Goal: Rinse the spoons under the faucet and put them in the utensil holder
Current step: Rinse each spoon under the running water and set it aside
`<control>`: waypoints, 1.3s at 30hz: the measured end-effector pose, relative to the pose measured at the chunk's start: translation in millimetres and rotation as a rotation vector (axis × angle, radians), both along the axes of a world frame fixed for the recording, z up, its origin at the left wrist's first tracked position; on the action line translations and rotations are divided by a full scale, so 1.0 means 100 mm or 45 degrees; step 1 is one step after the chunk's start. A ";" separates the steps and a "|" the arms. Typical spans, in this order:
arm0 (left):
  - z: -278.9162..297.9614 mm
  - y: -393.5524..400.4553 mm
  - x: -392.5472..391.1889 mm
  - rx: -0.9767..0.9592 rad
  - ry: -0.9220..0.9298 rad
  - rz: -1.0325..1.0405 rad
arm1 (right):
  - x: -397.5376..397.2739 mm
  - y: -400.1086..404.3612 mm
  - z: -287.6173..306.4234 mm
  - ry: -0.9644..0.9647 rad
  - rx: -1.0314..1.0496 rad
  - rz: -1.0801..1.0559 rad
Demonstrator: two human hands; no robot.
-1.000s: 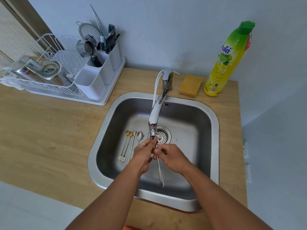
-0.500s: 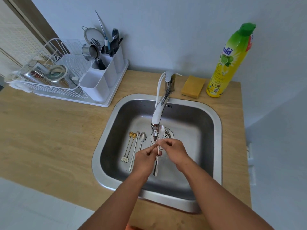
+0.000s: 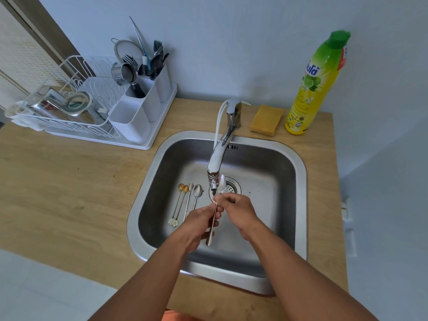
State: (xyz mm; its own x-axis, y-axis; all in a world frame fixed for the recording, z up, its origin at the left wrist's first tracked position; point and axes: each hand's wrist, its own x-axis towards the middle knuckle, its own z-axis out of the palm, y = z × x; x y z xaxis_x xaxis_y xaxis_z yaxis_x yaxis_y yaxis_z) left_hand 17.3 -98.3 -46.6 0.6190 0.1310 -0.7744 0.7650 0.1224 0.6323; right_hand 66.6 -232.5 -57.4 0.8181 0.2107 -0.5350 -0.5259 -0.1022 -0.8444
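Note:
Under the chrome faucet (image 3: 218,156) I hold a silver spoon (image 3: 221,181), bowl up beside the spout, handle hanging down. My left hand (image 3: 199,218) grips its handle. My right hand (image 3: 236,209) pinches the stem just below the bowl. On the floor of the steel sink (image 3: 143,212), left of the drain, lie several more spoons (image 3: 186,200): two gold ones with flower ends and two silver ones. The white utensil holder (image 3: 141,112) stands at the back left on the counter, with forks and dark utensils in its rear compartments.
A white wire dish rack (image 3: 58,112) with metal pots adjoins the holder. A yellow sponge (image 3: 266,120) and a tall yellow-green dish soap bottle (image 3: 312,89) stand behind the sink at right. The wooden counter (image 3: 69,193) extends left of the sink.
The spoon has turned from bowl hidden under my fingers to bowl up beside the spout. My left hand slid down along the handle; my right hand stays near the bowl.

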 end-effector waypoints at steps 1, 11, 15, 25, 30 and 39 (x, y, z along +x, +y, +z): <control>-0.01 0.02 -0.04 -0.014 0.002 -0.055 | 0.04 -0.01 0.01 0.003 -0.019 -0.023; 0.00 0.06 -0.04 0.018 0.099 -0.102 | 0.00 0.02 0.02 -0.032 -0.090 -0.059; -0.08 0.03 -0.06 0.322 -0.078 -0.105 | -0.01 0.02 0.02 -0.089 -0.217 -0.016; 0.07 -0.07 0.10 0.073 0.112 0.030 | -0.13 0.02 -0.04 -0.016 -0.116 -0.095; 0.03 -0.05 -0.09 0.233 -0.028 0.007 | -0.04 -0.03 0.01 0.022 -0.120 -0.134; 0.20 -0.02 0.06 -0.294 0.297 0.055 | -0.04 -0.01 0.00 0.131 0.004 -0.186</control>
State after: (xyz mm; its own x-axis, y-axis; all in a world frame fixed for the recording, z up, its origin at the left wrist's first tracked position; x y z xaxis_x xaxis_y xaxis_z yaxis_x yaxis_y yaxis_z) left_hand 23.2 -100.7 -26.1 0.4194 -0.0420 -0.9068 0.8768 0.2773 0.3927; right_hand 62.7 -233.7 -57.3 0.7811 0.0954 -0.6171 -0.6186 -0.0158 -0.7855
